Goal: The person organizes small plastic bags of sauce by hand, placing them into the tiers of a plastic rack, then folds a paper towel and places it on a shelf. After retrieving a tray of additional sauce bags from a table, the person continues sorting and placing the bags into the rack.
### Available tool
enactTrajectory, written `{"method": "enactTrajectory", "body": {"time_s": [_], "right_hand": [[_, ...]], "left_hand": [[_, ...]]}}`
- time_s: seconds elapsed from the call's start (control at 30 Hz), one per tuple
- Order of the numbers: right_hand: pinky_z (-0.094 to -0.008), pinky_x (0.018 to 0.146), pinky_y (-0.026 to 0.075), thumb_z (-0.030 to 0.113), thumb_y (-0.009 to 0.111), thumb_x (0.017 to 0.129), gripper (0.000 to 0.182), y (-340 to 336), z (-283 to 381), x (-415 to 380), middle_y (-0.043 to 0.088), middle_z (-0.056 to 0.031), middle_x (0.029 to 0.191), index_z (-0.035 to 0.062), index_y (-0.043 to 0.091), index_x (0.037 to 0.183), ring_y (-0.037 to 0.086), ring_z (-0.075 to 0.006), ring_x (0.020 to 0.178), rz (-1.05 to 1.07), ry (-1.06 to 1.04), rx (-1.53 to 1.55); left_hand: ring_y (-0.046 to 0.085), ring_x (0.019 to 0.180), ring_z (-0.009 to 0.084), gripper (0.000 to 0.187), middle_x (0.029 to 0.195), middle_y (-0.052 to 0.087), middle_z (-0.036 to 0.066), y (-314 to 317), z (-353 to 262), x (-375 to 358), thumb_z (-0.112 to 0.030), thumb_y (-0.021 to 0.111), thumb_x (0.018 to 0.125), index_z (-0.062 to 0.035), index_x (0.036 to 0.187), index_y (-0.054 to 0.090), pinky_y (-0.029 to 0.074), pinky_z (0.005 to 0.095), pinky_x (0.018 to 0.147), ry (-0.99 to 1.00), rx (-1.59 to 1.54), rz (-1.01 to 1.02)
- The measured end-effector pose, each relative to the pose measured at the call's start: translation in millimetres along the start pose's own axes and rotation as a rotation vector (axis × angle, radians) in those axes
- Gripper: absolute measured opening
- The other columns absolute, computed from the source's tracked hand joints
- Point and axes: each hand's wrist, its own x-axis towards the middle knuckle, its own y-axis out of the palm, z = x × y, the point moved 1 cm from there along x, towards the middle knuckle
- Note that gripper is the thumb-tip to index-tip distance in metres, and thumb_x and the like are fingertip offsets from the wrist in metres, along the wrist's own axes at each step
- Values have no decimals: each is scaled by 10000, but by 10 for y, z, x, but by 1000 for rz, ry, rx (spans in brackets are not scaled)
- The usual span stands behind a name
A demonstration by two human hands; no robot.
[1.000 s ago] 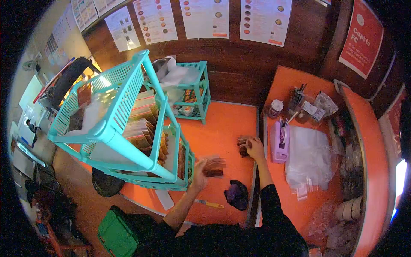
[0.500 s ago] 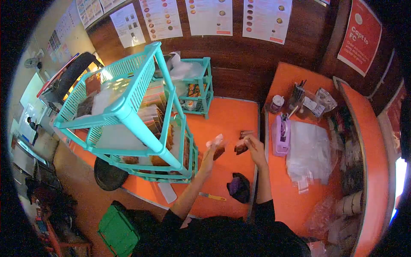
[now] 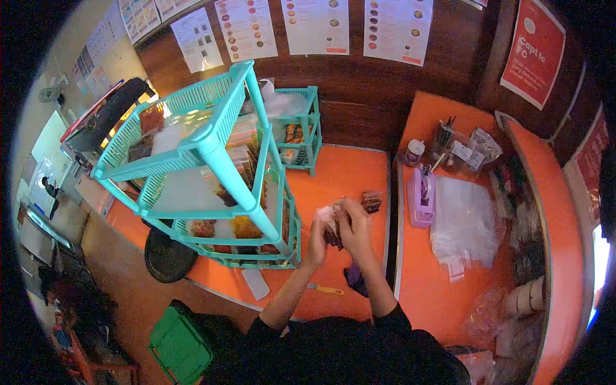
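In the head view, my left hand [image 3: 317, 242] is closed around a small clear plastic packet [image 3: 332, 236] with dark brown contents. My right hand [image 3: 357, 228] meets it from the right, its fingers pinched at the packet's upper edge. Blur and the fingers hide part of the packet. Just beyond my right hand, a small stack of dark packets [image 3: 371, 201] lies on the orange table [image 3: 356, 170]. A dark purple cloth-like bundle [image 3: 355, 280] sits partly behind my right forearm. Nearer me is a tool with a yellow handle [image 3: 329, 290].
A tall turquoise rack [image 3: 221, 170] full of packets stands at left, with a smaller turquoise rack [image 3: 312, 131] behind it. On the right counter are a purple tape dispenser [image 3: 421, 199] and clear plastic bags [image 3: 465, 224]. A green bin [image 3: 181, 346] stands below.
My right hand has moved left and toward me, from beside the stack to my left hand. The two hands, apart before, now come together at the packet. The view has shifted slightly.
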Motion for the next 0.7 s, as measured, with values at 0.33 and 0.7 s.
{"method": "enactTrajectory", "body": {"time_s": [0.33, 0.7], "right_hand": [[-345, 611, 474, 85, 584, 868, 107, 73, 200, -125, 572, -172, 793, -1, 585, 932, 591, -327, 690, -34, -46, -234], [-310, 587, 477, 184, 725, 789, 255, 35, -210, -282, 604, -106, 716, 24, 543, 870, 596, -199, 643, -1, 290, -33]], "left_hand": [[537, 720, 111, 454, 782, 560, 19, 25, -186, -142, -429, 385, 975, -34, 915, 599, 427, 267, 651, -41, 400, -173], [553, 784, 151, 497, 867, 606, 77, -29, -136, -19, -380, 332, 1001, 44, 984, 591, 437, 330, 712, 176, 528, -313]]}}
